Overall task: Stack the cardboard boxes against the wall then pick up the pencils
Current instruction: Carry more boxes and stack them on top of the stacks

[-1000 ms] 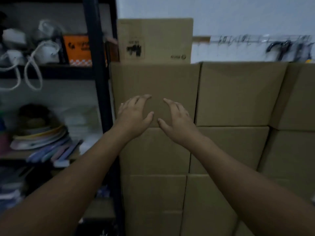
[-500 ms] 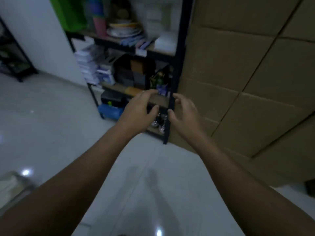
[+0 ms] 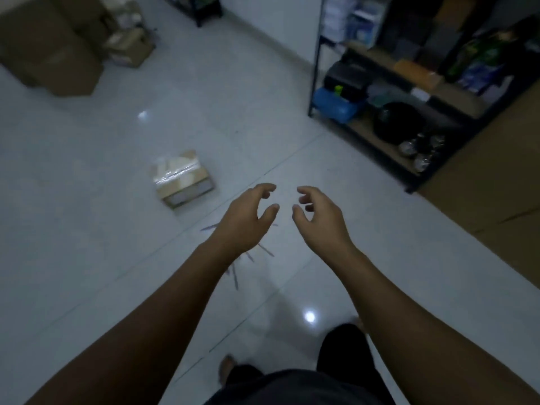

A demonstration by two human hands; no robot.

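Note:
Several pencils (image 3: 235, 274) lie scattered on the white tiled floor, partly hidden under my left forearm. My left hand (image 3: 247, 219) hovers above them, fingers loosely curled, holding nothing. My right hand (image 3: 317, 216) hangs beside it, also loosely curled and empty. A small taped cardboard box (image 3: 182, 178) sits on the floor just left of the pencils. The stacked cardboard boxes (image 3: 479, 182) fill the right edge of the view.
A black metal shelf rack (image 3: 314, 68) with a blue case, bottles and packets stands at the upper right. More cardboard boxes (image 3: 49, 54) stand at the upper left. My legs and feet (image 3: 226, 368) show at the bottom.
My view has swung from the stacked boxes down and left to the floor. Both hands left the box face and now hang over the pencils.

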